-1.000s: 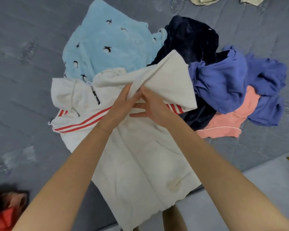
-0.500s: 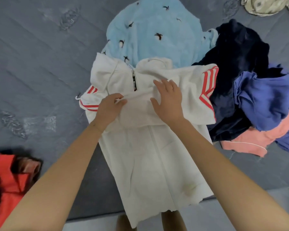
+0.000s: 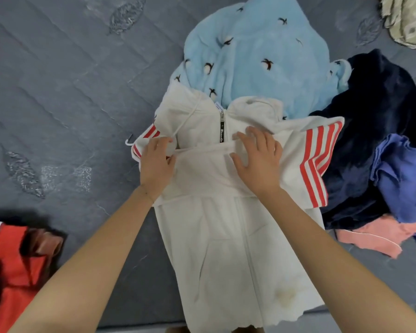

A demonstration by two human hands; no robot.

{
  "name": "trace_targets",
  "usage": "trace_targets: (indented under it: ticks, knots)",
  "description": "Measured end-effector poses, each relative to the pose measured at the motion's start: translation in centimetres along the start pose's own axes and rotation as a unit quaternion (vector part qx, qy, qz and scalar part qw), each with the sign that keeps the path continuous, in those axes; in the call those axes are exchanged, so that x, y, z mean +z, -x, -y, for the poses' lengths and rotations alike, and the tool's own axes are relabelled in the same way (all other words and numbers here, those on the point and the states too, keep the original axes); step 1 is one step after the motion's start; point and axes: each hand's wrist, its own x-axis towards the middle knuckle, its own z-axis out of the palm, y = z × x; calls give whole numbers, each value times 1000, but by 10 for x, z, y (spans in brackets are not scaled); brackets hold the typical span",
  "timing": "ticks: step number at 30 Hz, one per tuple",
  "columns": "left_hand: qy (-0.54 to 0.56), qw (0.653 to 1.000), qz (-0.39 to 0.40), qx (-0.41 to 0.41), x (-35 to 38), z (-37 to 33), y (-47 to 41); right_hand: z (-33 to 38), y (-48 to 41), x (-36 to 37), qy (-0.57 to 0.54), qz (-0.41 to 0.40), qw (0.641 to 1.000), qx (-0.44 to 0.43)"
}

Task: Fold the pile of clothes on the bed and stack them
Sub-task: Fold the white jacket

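A white zip hoodie [image 3: 228, 248] with red-striped sleeves lies front-up on the grey bed, its hem hanging over the near edge. The right sleeve is folded across the chest. My right hand [image 3: 258, 162] lies flat on that folded sleeve with straight, spread fingers. My left hand [image 3: 156, 162] rests at the sleeve's cuff near the left shoulder, fingers bent over the fabric edge. Behind the hoodie lies a light-blue fleece [image 3: 257, 56] with small bird marks. To the right sit a dark navy garment [image 3: 380, 111], a purple-blue one [image 3: 406, 179] and a pink one [image 3: 375, 234].
The grey quilted bedspread [image 3: 65, 104] stretches bare to the left. A red and white garment [image 3: 12, 267] lies at the lower left corner. A beige patterned cloth [image 3: 408, 22] sits at the top right. The bed's near edge runs along the bottom.
The sleeve held up between both hands was laid across the hoodie's chest. My right hand flattened on it and my left hand moved to the cuff end. The view shifted left.
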Motion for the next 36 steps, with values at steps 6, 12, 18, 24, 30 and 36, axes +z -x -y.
trace_targets:
  ticks: [6,12,18,24,30,36]
  knots:
    - [69,991,-106,45,-23,-32,-33,14,-37,-22,-106,-35,992,-57]
    - [259,959,-76,-85,-39,-77,-74,10,-72,-40,-51,-43,995,70]
    - [382,893,-64,-231,-38,-75,-89,-13,-84,-36,-216,95,927,291]
    - [439,842,51,-310,-29,-64,-83,-11,-82,-34,-258,55,925,272]
    - [336,908,69,-240,-16,-54,-73,-1,-78,-34,-273,133,914,271]
    - [319,926,8,-200,-21,-51,-57,12,-52,-16,-271,148,912,270]
